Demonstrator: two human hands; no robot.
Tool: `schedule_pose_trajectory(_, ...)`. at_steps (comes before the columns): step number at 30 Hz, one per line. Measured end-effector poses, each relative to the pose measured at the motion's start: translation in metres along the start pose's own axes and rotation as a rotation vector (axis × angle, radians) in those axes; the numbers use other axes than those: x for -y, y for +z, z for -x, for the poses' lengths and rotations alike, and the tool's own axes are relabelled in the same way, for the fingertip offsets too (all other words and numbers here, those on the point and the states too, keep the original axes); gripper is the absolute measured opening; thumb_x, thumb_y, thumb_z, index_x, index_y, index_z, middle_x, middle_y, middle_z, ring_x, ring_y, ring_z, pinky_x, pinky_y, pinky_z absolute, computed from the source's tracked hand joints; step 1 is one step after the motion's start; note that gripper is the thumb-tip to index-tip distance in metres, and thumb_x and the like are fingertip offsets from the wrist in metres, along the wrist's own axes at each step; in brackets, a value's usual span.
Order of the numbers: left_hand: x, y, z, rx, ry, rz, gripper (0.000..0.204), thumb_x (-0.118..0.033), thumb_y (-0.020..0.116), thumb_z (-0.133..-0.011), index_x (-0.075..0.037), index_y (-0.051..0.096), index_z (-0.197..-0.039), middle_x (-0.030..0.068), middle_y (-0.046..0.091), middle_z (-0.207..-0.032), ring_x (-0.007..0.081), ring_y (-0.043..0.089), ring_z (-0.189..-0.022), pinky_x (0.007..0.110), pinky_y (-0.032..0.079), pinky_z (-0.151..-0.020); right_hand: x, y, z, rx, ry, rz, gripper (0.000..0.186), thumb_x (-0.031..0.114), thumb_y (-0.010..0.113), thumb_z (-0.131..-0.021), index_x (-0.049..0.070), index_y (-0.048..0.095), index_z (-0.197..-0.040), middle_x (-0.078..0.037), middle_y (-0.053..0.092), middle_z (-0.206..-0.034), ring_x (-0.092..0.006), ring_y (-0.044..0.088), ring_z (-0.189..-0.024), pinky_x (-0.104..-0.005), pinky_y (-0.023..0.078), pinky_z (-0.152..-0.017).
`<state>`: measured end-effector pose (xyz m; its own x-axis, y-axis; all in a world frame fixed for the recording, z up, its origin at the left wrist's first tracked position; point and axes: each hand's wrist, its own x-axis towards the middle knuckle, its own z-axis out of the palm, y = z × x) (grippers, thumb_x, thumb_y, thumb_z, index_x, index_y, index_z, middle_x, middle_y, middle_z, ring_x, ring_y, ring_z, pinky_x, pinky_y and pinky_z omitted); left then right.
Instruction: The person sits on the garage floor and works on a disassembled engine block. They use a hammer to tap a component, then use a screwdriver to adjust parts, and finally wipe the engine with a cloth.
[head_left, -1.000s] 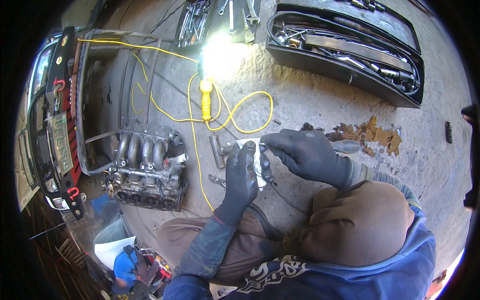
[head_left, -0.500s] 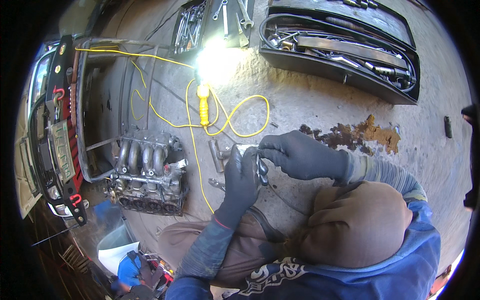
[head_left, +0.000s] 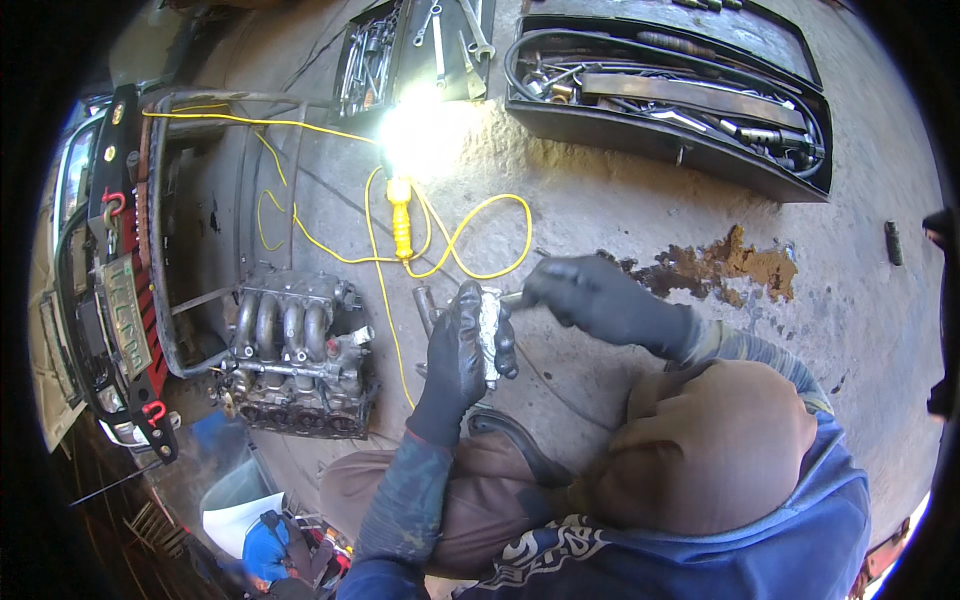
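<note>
My left hand (head_left: 458,345), in a dark glove, is wrapped round a silvery metal part (head_left: 489,338) with a rough surface. The part stands lengthwise along the fingers, and the palm hides some of it. Close to its upper end is my gloved right hand (head_left: 605,300). The right fingers pinch a thin metal piece (head_left: 512,297) that reaches to the part; its kind is too small to make out. Beside the left hand, a metal tool (head_left: 424,305) with a round bar lies on the floor, partly hidden by that hand.
An engine (head_left: 300,355) rests on the floor at left, near a metal frame (head_left: 165,240). A lit yellow work lamp (head_left: 401,215) trails its cord. Behind stand a black toolbox (head_left: 670,150) and a tool case (head_left: 345,85). Another person (head_left: 270,550) is at lower left.
My left hand has turned, so the silvery part now shows along its length. My right hand has moved slightly up and drawn a little away from the left, showing the thin metal piece.
</note>
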<state>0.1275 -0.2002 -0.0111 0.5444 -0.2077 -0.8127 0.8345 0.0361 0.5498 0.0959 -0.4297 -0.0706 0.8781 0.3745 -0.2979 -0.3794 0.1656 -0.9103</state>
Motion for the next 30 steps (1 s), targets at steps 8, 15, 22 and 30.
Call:
schedule_pose_trajectory(8, 0.057, 0.044, -0.050, 0.031, 0.168, -0.256, 0.057, -0.059, 0.045, -0.112, -0.007, 0.063, -0.124, 0.0158, 0.076, -0.100, 0.0157, 0.060, -0.050, 0.033, 0.057, -0.048, -0.001, -0.065, 0.007, -0.501, -0.200, -0.880, 0.032, 0.035, 0.053, -0.113, 0.007, 0.062, -0.126, 0.003, 0.054, -0.084, -0.0050, 0.043, -0.061, -0.0218, 0.037, -0.053)
schedule_pose_trajectory(15, 0.069, 0.042, -0.069, -0.073, 0.172, -0.151, 0.051, -0.055, 0.049, -0.112, -0.006, 0.063, -0.113, 0.0063, 0.063, -0.081, 0.0151, 0.057, -0.052, 0.031, 0.052, -0.049, -0.027, -0.086, -0.004, -0.460, 0.056, 0.048, 0.031, 0.031, 0.058, -0.109, 0.006, 0.064, -0.126, -0.006, 0.066, -0.094, -0.0180, 0.064, -0.073, -0.0331, 0.055, -0.067)
schedule_pose_trajectory(22, 0.041, 0.025, -0.067, -0.068, 0.331, -0.145, 0.049, -0.055, 0.048, -0.113, -0.008, 0.062, -0.108, 0.0019, 0.058, -0.077, 0.0133, 0.056, -0.055, 0.031, 0.050, -0.050, -0.040, -0.038, -0.004, -0.449, -0.311, 0.624, 0.042, 0.024, 0.059, -0.105, 0.004, 0.058, -0.142, -0.021, 0.067, -0.121, -0.0318, 0.071, -0.104, -0.0426, 0.057, -0.092)
schedule_pose_trajectory(30, 0.035, 0.036, -0.075, -0.103, 0.429, -0.073, 0.041, -0.045, 0.050, -0.115, -0.007, 0.059, -0.104, 0.0013, 0.058, -0.077, 0.0089, 0.056, -0.061, 0.027, 0.047, -0.050, -0.007, -0.003, 0.002, 0.017, 0.014, -0.432, 0.051, 0.022, 0.057, -0.108, -0.001, 0.050, -0.153, -0.008, 0.068, -0.124, -0.0128, 0.067, -0.109, -0.0316, 0.056, -0.101)
